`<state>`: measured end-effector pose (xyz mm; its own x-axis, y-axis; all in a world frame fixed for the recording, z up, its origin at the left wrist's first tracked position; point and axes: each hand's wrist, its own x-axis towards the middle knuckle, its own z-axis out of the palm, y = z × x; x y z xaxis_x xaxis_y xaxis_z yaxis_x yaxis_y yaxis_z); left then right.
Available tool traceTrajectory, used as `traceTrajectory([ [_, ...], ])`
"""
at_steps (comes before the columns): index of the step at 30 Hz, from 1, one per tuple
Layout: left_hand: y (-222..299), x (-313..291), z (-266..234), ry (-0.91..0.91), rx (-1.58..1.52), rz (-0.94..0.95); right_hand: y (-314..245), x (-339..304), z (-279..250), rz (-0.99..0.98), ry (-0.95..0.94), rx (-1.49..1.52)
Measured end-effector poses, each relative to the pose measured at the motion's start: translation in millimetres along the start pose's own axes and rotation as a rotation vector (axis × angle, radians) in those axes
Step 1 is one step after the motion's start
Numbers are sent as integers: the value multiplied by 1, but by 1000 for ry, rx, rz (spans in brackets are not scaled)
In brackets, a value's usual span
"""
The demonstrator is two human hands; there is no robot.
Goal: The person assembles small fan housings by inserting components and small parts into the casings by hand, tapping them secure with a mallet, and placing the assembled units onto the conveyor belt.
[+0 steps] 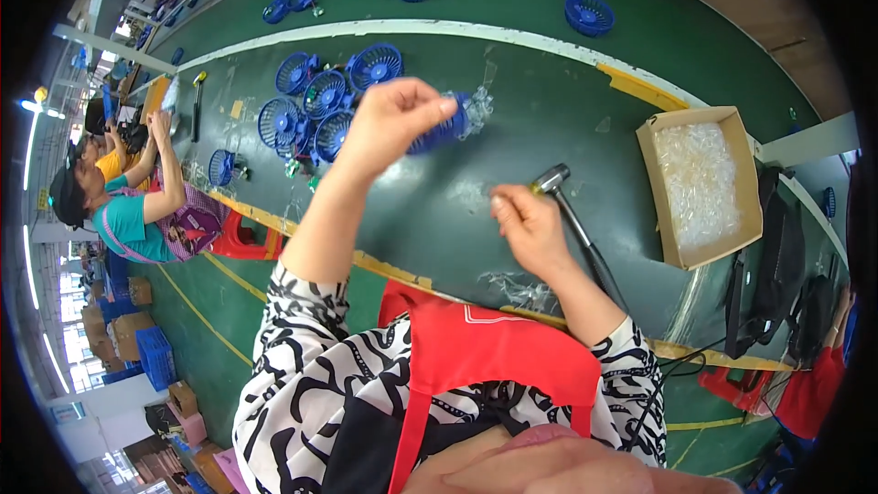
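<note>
My left hand (pixel 398 123) is raised over the bench with thumb and fingers pinched together. Whatever sits in that pinch, if anything, is too small to make out. Just behind its fingertips is a blue round fan housing (pixel 441 135), partly hidden by the hand, with clear plastic pieces (pixel 476 110) beside it. My right hand (pixel 532 230) is closed too, thumb against fingers, and I cannot see what is between them. Beside it lies a hammer (pixel 574 212) with a dark handle. Left of my left hand, several blue fan housings (pixel 326 94) are heaped together.
An open cardboard box (pixel 666 197) of clear plastic pieces stands at the right. More blue housings (pixel 588 15) lie on the green belt behind the bench's white edge. A second hammer (pixel 198 105) lies far left, near a seated co-worker (pixel 137 192). Plastic scraps (pixel 519 291) lie near the front edge.
</note>
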<state>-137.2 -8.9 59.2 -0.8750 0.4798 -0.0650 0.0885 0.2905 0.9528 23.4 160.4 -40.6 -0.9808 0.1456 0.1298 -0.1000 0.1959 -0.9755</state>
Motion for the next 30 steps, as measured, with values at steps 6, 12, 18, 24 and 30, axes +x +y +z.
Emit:
traceTrajectory([
  [6, -11, 125, 20, 253, 505, 367, -5, -1, 1, -130, -4, -9],
  [12, -18, 197, 106, 57, 620, 670, 0, 0, 1, -193, -6, -28],
  [18, -15, 231, 192, -90, 691, 768, -3, 3, 1, -224, -16, -57],
  [24, -7, 224, 205, -97, 703, 689, -3, 1, 3, -207, -36, -43],
  [30, 35, 154, 176, -15, 690, 915, -4, 4, 1, -229, -7, -6],
])
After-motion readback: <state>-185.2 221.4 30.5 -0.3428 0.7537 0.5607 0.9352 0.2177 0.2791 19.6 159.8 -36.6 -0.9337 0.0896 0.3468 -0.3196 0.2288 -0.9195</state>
